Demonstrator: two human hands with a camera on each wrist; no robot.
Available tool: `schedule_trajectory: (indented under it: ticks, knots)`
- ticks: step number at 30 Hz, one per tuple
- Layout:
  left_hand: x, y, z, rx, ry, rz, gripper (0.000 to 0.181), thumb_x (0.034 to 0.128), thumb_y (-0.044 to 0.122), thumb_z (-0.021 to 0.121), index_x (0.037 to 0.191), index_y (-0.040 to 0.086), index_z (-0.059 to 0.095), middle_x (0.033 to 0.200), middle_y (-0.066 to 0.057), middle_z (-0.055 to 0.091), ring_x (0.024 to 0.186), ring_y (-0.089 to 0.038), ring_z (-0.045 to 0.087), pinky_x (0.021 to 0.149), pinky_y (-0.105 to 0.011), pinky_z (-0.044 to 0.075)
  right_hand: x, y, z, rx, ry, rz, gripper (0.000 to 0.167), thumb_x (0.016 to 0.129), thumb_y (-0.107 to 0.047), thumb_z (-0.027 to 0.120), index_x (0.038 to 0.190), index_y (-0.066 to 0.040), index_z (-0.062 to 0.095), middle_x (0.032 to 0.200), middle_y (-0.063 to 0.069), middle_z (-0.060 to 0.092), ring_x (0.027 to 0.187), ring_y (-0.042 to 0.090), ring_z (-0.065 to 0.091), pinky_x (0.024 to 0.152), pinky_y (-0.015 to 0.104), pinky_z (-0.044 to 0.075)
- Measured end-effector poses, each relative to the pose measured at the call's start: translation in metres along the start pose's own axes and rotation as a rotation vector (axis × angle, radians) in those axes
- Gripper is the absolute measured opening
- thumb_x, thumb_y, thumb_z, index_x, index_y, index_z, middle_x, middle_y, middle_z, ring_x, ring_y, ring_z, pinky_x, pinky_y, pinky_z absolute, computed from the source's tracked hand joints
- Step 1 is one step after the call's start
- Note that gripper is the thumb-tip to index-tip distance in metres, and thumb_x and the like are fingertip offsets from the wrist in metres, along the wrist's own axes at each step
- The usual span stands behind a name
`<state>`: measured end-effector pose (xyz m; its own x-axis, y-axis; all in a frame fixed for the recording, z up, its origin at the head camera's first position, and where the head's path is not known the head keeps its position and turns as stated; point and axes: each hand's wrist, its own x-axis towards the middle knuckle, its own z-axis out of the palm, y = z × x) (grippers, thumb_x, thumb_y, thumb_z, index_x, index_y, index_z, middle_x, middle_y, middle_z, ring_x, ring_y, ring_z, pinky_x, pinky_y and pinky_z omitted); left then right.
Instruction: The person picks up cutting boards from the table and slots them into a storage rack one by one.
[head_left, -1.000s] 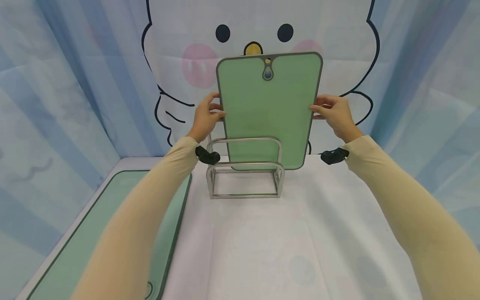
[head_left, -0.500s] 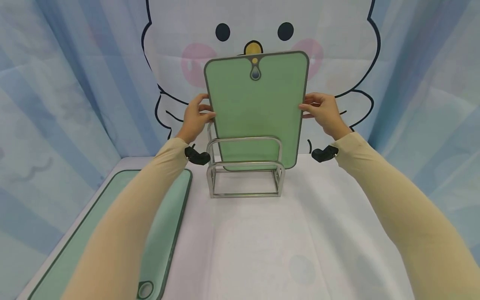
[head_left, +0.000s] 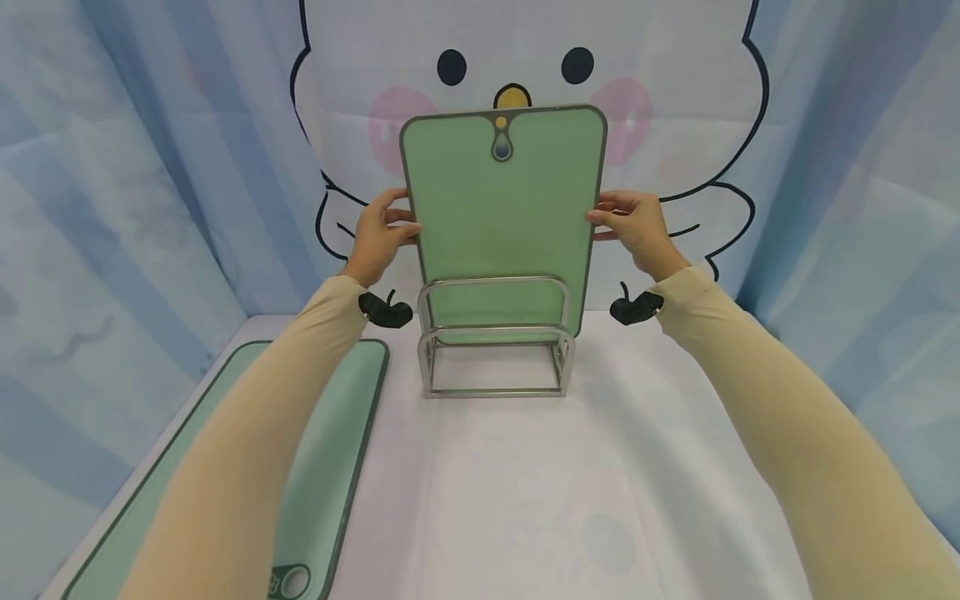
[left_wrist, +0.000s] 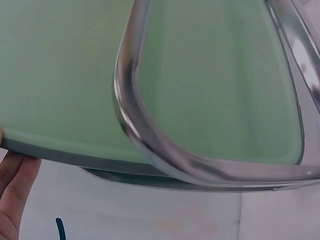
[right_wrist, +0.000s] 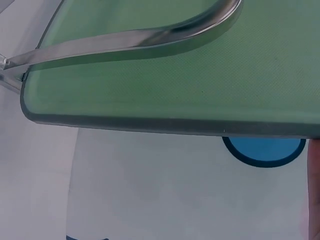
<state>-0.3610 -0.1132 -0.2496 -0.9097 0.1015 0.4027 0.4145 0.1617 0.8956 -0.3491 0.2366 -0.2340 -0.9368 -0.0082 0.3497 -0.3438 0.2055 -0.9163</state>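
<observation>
Left hand first: the near edge of the green board is pinched between thumb and fingers. Opposite, the far edge is pinched by the right hand. Between both hands the board is held nearly upright, its lower end behind bars of the metal rack. Below the left hand, another board is laid flat, partly hidden by a sleeve.

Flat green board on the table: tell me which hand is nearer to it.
Left. The left hand grips the upright board by its left edge, beyond the flat board; the right hand grips the opposite edge.
</observation>
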Motion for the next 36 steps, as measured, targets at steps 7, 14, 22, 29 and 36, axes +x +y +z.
schedule_trajectory:
  ticks: [7, 14, 22, 29, 36]
  knots:
    - [0.000, 0.000, -0.006, -0.049, 0.042, -0.022, 0.047, 0.0862, -0.003, 0.062, 0.132, 0.003, 0.053, 0.101, -0.012, 0.065, 0.074, -0.004, 0.065, 0.076, -0.026, 0.057, 0.002, 0.003, 0.007, 0.092, 0.002, 0.011, 0.043, 0.084, -0.005, 0.068, 0.121, 0.013, 0.056, 0.080, -0.007, 0.064, 0.073, 0.003, 0.064, 0.062, 0.020, 0.057]
    - [-0.003, 0.003, -0.014, -0.078, 0.091, -0.040, 0.042, 0.0855, -0.001, 0.064, 0.126, 0.000, 0.057, 0.112, -0.020, 0.066, 0.074, -0.003, 0.066, 0.075, -0.024, 0.057, 0.001, 0.014, 0.018, 0.111, -0.003, 0.051, 0.042, 0.084, -0.007, 0.068, 0.120, 0.011, 0.058, 0.079, -0.007, 0.064, 0.072, 0.003, 0.065, 0.064, 0.021, 0.057]
    - [-0.003, 0.006, -0.007, -0.109, 0.064, -0.035, 0.042, 0.0849, -0.003, 0.064, 0.126, -0.001, 0.057, 0.103, -0.015, 0.069, 0.074, -0.004, 0.067, 0.076, -0.026, 0.058, -0.006, 0.016, 0.014, 0.137, 0.049, 0.022, 0.042, 0.086, -0.009, 0.067, 0.122, 0.009, 0.058, 0.081, -0.010, 0.068, 0.075, 0.002, 0.064, 0.063, 0.018, 0.056]
    - [0.000, 0.009, -0.004, -0.132, 0.083, -0.026, 0.042, 0.0844, -0.005, 0.064, 0.126, 0.000, 0.058, 0.096, -0.008, 0.070, 0.073, -0.005, 0.067, 0.072, -0.023, 0.058, -0.003, 0.001, 0.007, 0.122, 0.046, -0.008, 0.040, 0.085, -0.009, 0.067, 0.120, 0.008, 0.060, 0.079, -0.011, 0.068, 0.075, 0.003, 0.064, 0.061, 0.017, 0.056]
    - [0.000, 0.010, 0.000, -0.130, 0.068, -0.043, 0.043, 0.0849, -0.003, 0.064, 0.127, 0.001, 0.057, 0.107, -0.018, 0.068, 0.075, -0.005, 0.067, 0.073, -0.024, 0.058, -0.003, -0.003, 0.002, 0.117, 0.054, 0.011, 0.040, 0.085, -0.007, 0.067, 0.121, 0.009, 0.059, 0.077, -0.009, 0.066, 0.073, 0.003, 0.063, 0.060, 0.017, 0.055]
